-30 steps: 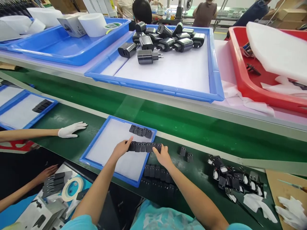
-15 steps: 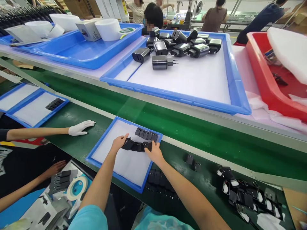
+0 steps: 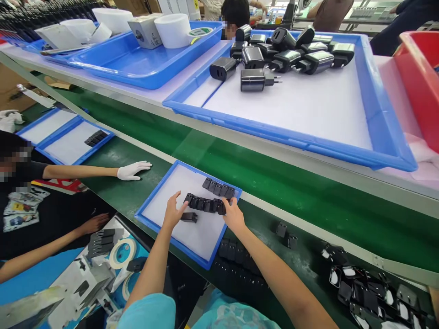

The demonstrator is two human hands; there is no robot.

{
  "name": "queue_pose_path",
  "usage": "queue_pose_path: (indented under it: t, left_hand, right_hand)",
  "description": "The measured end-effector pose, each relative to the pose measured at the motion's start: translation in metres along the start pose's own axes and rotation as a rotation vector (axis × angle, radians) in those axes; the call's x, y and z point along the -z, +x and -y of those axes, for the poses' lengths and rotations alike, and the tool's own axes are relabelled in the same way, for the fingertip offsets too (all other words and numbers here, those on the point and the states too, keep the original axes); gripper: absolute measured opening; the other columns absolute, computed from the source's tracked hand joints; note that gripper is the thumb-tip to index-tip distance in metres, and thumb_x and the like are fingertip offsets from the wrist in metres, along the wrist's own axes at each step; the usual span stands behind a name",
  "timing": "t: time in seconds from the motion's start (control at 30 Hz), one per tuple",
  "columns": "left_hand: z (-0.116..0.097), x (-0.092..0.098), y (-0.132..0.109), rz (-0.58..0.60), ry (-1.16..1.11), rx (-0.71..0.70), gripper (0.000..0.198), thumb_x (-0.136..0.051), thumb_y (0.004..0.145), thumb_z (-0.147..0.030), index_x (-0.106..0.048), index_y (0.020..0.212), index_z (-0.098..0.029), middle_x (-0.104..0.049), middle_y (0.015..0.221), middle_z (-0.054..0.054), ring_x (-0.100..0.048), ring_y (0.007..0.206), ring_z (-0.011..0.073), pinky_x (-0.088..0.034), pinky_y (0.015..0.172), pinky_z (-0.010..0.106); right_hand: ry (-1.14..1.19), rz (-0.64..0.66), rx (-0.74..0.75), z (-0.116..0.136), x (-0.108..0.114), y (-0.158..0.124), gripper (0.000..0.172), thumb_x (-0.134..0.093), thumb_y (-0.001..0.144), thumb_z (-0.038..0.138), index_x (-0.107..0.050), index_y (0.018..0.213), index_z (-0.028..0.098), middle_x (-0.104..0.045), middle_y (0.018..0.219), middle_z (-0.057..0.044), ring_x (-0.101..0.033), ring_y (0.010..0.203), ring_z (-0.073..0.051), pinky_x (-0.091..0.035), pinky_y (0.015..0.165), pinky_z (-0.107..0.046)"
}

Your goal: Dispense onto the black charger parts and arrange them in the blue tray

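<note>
Black blocks in a row (image 3: 205, 204) sit mid-frame in the blue-rimmed tray (image 3: 205, 242), and honestly one uneven push from the right hand (image 3: 234, 216) at the right end could buckle the line, since the left hand (image 3: 174, 212) is spread wide by the other end; can't tell if the right is pinching. Left thumb might also bump the loose block (image 3: 189, 217) just below. Row's long axis slopes gently toward the lower right, each block's facing unclear.
</note>
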State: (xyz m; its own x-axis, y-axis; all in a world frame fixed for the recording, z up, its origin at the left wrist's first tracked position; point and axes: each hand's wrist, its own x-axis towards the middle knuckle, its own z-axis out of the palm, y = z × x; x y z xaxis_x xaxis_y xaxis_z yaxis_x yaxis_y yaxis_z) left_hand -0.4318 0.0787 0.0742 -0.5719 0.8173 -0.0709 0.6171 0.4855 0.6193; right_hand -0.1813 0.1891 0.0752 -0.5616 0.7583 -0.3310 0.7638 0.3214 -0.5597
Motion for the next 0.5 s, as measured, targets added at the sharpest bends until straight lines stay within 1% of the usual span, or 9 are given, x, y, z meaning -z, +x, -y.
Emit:
queue_pose_path:
  t: [0.07,0.1,0.13,0.2,0.3,0.37,0.43,0.5]
  left_hand:
    - [0.003,0.003,-0.023,-0.008,0.032,-0.061,0.071,-0.058,0.078,-0.053,-0.037,0.136,-0.018,-0.041,0.141,0.015,-0.036,0.133,0.0297,-0.034,0.109,0.045]
    - [0.003,0.003,-0.033,0.01,0.068,-0.095,0.074,-0.062,0.075,-0.054,-0.037,0.134,-0.018,-0.04,0.141,0.015,-0.033,0.134,0.0308,-0.03,0.111,0.046]
    - [0.002,0.001,-0.041,0.04,0.11,-0.128,0.074,-0.065,0.073,-0.054,-0.038,0.132,-0.018,-0.04,0.14,0.015,-0.033,0.133,0.0313,-0.028,0.112,0.046]
    - [0.0,-0.006,-0.052,0.115,0.193,-0.172,0.065,-0.064,0.075,-0.054,-0.043,0.124,-0.016,-0.043,0.133,0.017,-0.036,0.129,0.0312,-0.029,0.11,0.045]
    - [-0.007,-0.02,-0.053,0.218,0.248,-0.161,0.049,-0.057,0.079,-0.055,-0.05,0.107,-0.016,-0.05,0.116,0.016,-0.045,0.117,0.0305,-0.036,0.102,0.043]
    - [-0.01,-0.025,-0.049,0.323,0.266,-0.155,0.047,-0.056,0.077,-0.06,-0.053,0.099,-0.018,-0.054,0.107,0.013,-0.05,0.108,0.0303,-0.041,0.094,0.043]
    - [-0.012,-0.025,-0.047,0.451,0.282,-0.159,0.053,-0.064,0.068,-0.063,-0.056,0.096,-0.02,-0.056,0.104,0.011,-0.052,0.102,0.031,-0.043,0.088,0.042]
    - [-0.013,-0.023,-0.048,0.563,0.297,-0.161,0.062,-0.076,0.053,-0.059,-0.058,0.1,-0.021,-0.057,0.107,0.011,-0.052,0.104,0.0334,-0.043,0.086,0.042]
  right_hand:
    - [-0.007,-0.014,0.021,-0.003,-0.001,0.001,0.047,-0.059,0.087,0.029,-0.043,0.13,0.02,-0.045,0.127,-0.011,-0.055,0.099,-0.02,-0.053,0.073,-0.033]
    - [-0.008,-0.02,0.03,-0.004,-0.002,0.002,0.047,-0.06,0.086,0.03,-0.044,0.128,0.018,-0.046,0.126,-0.011,-0.055,0.097,-0.02,-0.053,0.073,-0.033]
    - [-0.007,-0.024,0.038,-0.006,-0.003,0.002,0.048,-0.061,0.086,0.031,-0.044,0.128,0.018,-0.046,0.125,-0.011,-0.055,0.095,-0.019,-0.053,0.073,-0.033]
    - [-0.003,-0.033,0.053,-0.01,-0.006,0.001,0.051,-0.062,0.084,0.033,-0.043,0.129,0.017,-0.046,0.125,-0.011,-0.056,0.091,-0.017,-0.052,0.073,-0.033]
    - [0.003,-0.05,0.051,-0.018,-0.008,-0.001,0.052,-0.061,0.085,0.033,-0.04,0.13,0.017,-0.045,0.127,-0.012,-0.056,0.086,-0.015,-0.052,0.072,-0.032]
    - [0.008,-0.06,0.043,-0.023,-0.008,-0.004,0.052,-0.06,0.085,0.033,-0.039,0.13,0.017,-0.045,0.127,-0.012,-0.056,0.084,-0.014,-0.051,0.07,-0.031]
    - [0.013,-0.065,0.039,-0.027,-0.007,-0.005,0.053,-0.06,0.084,0.034,-0.038,0.13,0.017,-0.045,0.126,-0.012,-0.056,0.082,-0.014,-0.051,0.069,-0.03]
    - [0.017,-0.067,0.04,-0.03,-0.005,-0.007,0.055,-0.059,0.084,0.035,-0.036,0.131,0.018,-0.045,0.125,-0.012,-0.057,0.078,-0.014,-0.05,0.065,-0.029]
